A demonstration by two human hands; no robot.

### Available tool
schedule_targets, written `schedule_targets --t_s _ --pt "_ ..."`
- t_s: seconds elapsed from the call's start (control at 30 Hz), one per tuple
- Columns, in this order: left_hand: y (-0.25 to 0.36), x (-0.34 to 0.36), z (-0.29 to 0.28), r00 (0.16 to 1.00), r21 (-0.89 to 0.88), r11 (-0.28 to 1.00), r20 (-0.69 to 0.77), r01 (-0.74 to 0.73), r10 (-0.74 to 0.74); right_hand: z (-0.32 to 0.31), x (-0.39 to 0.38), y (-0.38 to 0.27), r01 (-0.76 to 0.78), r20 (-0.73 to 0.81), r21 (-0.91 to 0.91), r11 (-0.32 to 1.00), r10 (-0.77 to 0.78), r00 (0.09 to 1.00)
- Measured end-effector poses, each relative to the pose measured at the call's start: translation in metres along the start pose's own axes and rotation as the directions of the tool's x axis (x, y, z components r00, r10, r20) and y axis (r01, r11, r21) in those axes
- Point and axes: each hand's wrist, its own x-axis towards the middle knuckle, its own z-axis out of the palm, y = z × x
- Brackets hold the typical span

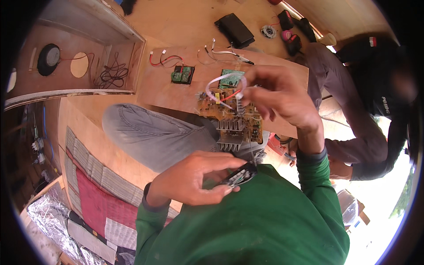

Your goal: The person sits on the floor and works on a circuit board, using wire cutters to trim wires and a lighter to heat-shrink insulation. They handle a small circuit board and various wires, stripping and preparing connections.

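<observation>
"What are the hands gripping on your feed?"

"From my remote post, I see the left hand [185, 176] clamped, thumb opposing fingers, on a small black module [238, 176], hard-edged and studded with pale parts. The right hand [282, 95] pinches a smooth, pale cable [208, 88] between thumb and forefinger; it loops out left of those fingertips, a white plug [239, 95] beside the thumb."

"And around the fingers?"

"Below the right fingertips I have a tan circuit board [254, 120], rough with components, bearing ridged metal heatsinks [229, 143]. Well left of them, a green board [180, 76] lies on a flat wooden panel [154, 86]."
</observation>
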Motion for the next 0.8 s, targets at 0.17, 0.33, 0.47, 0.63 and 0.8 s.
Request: schedule_targets --t_s 0.17,0.33,0.47,0.63,0.8 --pt "0.032 0.023 -0.003 0.998 -0.282 0.958 0.038 0.055 -0.046 0.019 0.059 0.016 0.330 0.445 -0.436 0.837 -0.118 0.888" --pt "0.040 0.035 -0.037 0.994 -0.378 0.922 -0.097 -0.084 0.051 0.022 0.123 0.009 0.276 0.575 -0.477 0.835 0.059 0.816" --pt "0.056 0.041 -0.063 0.989 -0.312 0.947 -0.145 -0.079 0.035 0.023 0.141 0.002 0.265 0.594 -0.587 0.765 0.185 0.783" --pt "0.065 0.038 -0.072 0.983 -0.304 0.948 -0.180 -0.090 0.035 0.020 0.155 0.009 0.277 0.594 -0.607 0.745 0.194 0.781" --pt "0.052 0.019 -0.083 0.968 -0.390 0.912 -0.250 -0.126 0.027 0.027 0.179 0.019 0.279 0.591 -0.557 0.782 0.138 0.795"
